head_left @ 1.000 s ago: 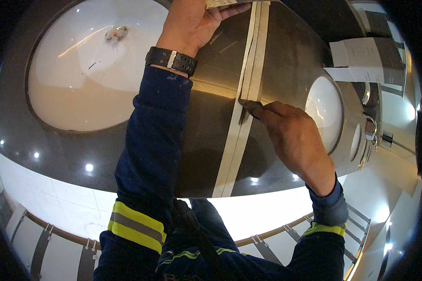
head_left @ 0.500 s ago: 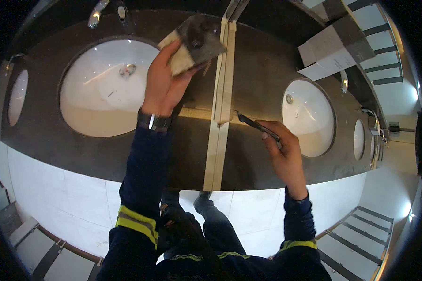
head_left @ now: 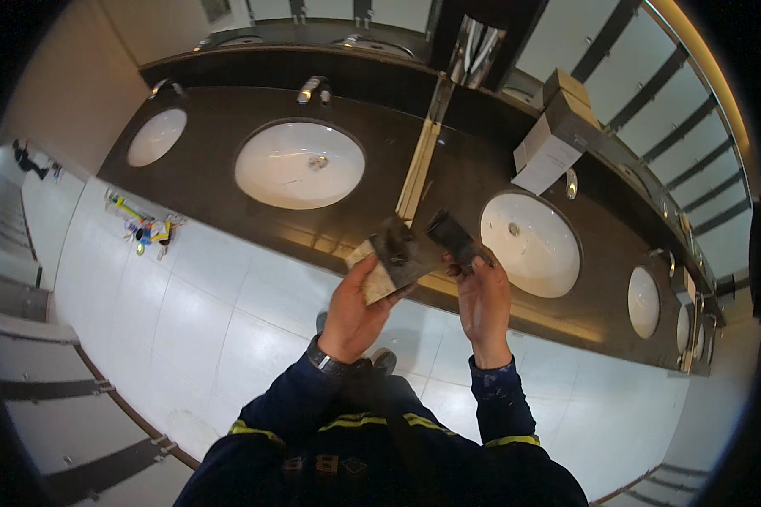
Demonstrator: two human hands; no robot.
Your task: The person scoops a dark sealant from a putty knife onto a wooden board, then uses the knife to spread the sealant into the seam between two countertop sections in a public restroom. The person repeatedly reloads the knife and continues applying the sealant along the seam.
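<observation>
My left hand [head_left: 351, 321], in front of me, grips a square board [head_left: 396, 257], partly beige and partly smeared with dark material. To its right, my right hand [head_left: 484, 300] is closed on a dark scraper [head_left: 448, 235], its flat end raised close to the board. Behind both hands, pale tape strips [head_left: 416, 173] run front to back across the dark stone countertop [head_left: 194, 186]. White oval basins [head_left: 528, 253] are set into the counter on either side of the tape.
A grey-and-white box [head_left: 550, 142] stands at the counter's back, near a faucet [head_left: 572, 184] and the mirror. A pile of tools and small containers [head_left: 148, 226] lies on the tiled floor at left. A person in dark clothes [head_left: 27, 160] is far off at the left edge.
My hands have left the tape and come closer together in front of me, still holding board and scraper. The view has widened and shifted, showing more counter and the floor at left.
</observation>
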